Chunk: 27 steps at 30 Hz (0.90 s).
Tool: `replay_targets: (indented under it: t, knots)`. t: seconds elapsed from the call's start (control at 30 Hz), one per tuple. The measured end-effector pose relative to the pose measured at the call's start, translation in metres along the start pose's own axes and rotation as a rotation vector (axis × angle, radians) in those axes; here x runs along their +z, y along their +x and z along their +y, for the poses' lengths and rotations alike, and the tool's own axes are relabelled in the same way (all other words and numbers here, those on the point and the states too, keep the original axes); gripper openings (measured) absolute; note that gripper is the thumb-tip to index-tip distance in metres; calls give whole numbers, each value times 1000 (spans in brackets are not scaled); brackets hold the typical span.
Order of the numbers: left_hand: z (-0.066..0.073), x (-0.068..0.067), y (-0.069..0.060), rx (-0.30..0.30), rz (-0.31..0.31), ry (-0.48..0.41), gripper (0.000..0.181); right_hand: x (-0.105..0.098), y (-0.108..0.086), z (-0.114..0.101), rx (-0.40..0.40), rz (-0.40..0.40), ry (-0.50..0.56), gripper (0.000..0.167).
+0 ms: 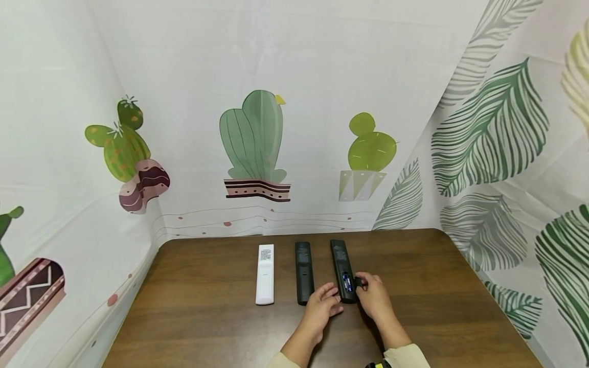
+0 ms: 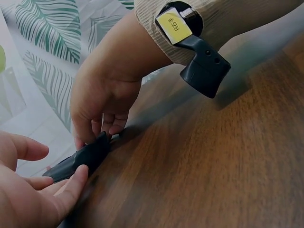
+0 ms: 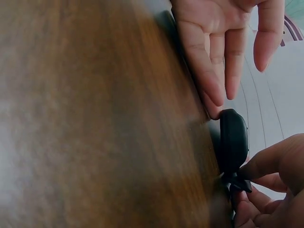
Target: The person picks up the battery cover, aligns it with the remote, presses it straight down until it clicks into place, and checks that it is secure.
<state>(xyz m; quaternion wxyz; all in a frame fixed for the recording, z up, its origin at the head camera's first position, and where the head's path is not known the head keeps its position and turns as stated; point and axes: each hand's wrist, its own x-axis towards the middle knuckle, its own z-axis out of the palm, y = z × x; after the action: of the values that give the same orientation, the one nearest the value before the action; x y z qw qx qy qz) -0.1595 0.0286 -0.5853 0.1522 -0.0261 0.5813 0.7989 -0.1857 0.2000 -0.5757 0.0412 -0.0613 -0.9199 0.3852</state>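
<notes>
A black remote control lies back side up, the rightmost of three. Its battery compartment is uncovered, with blue batteries inside. At its right edge my right hand pinches a small black battery cover; the right wrist view shows the cover beside the end of the remote. My left hand is on the remote's left, its fingers extended and loosely spread. Fingertips of that hand reach the remote's near end in the left wrist view; how firmly they touch is unclear.
A second black remote and a white remote lie face down to the left, roughly parallel. All rest on a brown wooden table. Printed cloth walls stand behind the table and at both sides.
</notes>
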Motion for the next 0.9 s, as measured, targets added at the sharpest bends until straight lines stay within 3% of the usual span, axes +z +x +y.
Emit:
replay_targets:
  t: [0.27,0.7,0.9]
  knots:
    - [-1,4,4,-6,-2,10,63,1,-1,-1,-17,-9,-9,38]
    - [-6,8,15,33,-6,54,58,4,-4,-2,-24,12,-13,39]
    - [-9,9,21,18,-5,66,60,4,-5,-2,-9,-5,-2,40]
